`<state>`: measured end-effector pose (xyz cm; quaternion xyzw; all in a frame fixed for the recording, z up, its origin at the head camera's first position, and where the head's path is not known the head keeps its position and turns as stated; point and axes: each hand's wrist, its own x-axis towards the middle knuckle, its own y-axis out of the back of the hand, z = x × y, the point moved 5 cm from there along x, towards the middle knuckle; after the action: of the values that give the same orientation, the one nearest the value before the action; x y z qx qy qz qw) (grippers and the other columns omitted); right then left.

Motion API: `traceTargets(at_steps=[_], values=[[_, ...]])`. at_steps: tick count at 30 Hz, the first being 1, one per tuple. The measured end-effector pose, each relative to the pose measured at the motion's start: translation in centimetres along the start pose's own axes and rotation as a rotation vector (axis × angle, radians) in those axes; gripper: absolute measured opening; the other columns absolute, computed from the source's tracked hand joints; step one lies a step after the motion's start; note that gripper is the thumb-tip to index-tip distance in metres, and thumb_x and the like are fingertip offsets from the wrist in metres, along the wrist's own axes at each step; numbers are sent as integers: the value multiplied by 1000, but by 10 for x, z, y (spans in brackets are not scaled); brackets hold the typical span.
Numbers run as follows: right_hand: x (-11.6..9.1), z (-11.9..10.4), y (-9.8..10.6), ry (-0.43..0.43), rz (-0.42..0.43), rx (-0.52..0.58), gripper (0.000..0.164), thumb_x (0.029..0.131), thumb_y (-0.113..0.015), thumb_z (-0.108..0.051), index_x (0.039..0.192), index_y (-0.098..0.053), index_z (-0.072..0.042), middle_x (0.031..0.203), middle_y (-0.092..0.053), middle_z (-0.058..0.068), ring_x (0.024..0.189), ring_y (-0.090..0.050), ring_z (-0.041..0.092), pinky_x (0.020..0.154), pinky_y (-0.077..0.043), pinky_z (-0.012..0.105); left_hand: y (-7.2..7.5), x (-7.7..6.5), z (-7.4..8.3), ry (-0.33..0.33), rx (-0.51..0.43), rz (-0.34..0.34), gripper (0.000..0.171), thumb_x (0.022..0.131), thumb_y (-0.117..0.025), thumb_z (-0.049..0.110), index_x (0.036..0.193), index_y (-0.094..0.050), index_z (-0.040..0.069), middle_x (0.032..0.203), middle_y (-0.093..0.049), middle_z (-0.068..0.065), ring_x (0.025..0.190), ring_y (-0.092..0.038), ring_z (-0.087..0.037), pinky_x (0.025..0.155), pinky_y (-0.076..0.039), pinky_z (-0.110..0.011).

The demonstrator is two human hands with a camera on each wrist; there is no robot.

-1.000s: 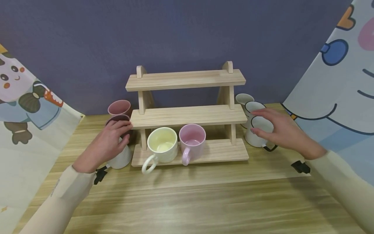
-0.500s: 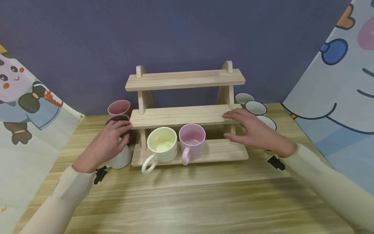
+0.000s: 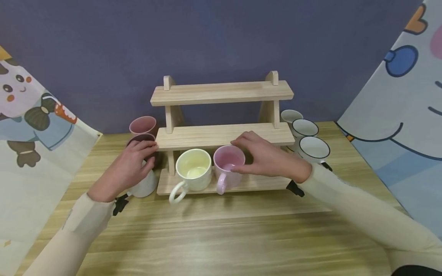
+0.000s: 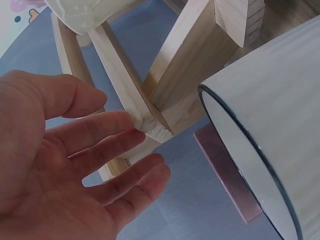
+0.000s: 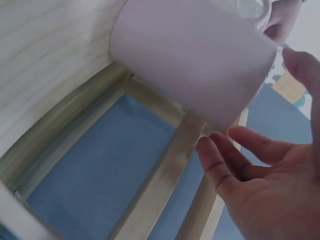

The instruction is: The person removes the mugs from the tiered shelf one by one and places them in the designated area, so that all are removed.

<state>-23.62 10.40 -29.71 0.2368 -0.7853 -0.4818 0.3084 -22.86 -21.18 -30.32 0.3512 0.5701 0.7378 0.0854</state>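
A pink mug [image 3: 229,159] stands on the bottom step of a wooden three-step shelf [image 3: 221,136], its handle toward me. My right hand [image 3: 264,155] is at the mug's right side, fingers behind the rim and thumb in front. In the right wrist view, the fingers [image 5: 215,162] lie just beyond the pink mug's rim without curling round it. A pale yellow mug [image 3: 192,170] stands to the left of the pink one. My left hand [image 3: 127,168] is at the left end of the middle step, fingertips at its edge, holding nothing.
Left of the shelf stand a dusty-red mug [image 3: 143,124], a dark mauve mug [image 3: 141,138] and a white mug [image 3: 145,186], partly behind my left hand. Several white mugs [image 3: 314,148] line the right side. A dark blue wall [image 3: 221,42] rises behind.
My right hand has moved left from the white mugs, across the shelf's right end, to the pink mug. The left hand has stayed at the shelf's left end.
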Motion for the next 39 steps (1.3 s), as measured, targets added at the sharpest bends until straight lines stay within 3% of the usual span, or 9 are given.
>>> traceTargets(at_steps=[10, 21, 30, 39], values=[[14, -11, -12, -37, 43, -33, 80, 69, -74, -59, 120, -60, 1, 102, -52, 6, 96, -46, 15, 78, -45, 29, 1, 1, 2, -10, -5, 10, 33, 81, -63, 2, 112, -63, -10, 115, -59, -24, 105, -50, -41, 92, -37, -52], [15, -12, -12, 11, 140, -45, 61, 62, -76, -47, 105, -67, -4, 92, -52, 3, 87, -45, 14, 74, -42, 27, -2, 3, 1, -14, 1, 4, 34, 81, -63, 3, 112, -63, -10, 115, -58, -25, 104, -50, -42, 91, -37, -53], [-8, -6, 5, 40, 169, -14, 65, 59, -79, -43, 112, -66, -7, 103, -51, 0, 96, -45, 11, 76, -46, 29, 0, 3, 3, -23, 1, 20, 34, 80, -64, 2, 111, -63, -11, 114, -59, -25, 103, -50, -41, 91, -37, -53], [-49, 8, 26, 2, 178, -23, 65, 58, -83, -40, 115, -66, -13, 110, -50, -5, 102, -45, 10, 77, -48, 34, -1, 0, 1, -12, -1, 16, 35, 79, -64, 1, 111, -63, -11, 115, -58, -25, 101, -50, -41, 89, -38, -52]])
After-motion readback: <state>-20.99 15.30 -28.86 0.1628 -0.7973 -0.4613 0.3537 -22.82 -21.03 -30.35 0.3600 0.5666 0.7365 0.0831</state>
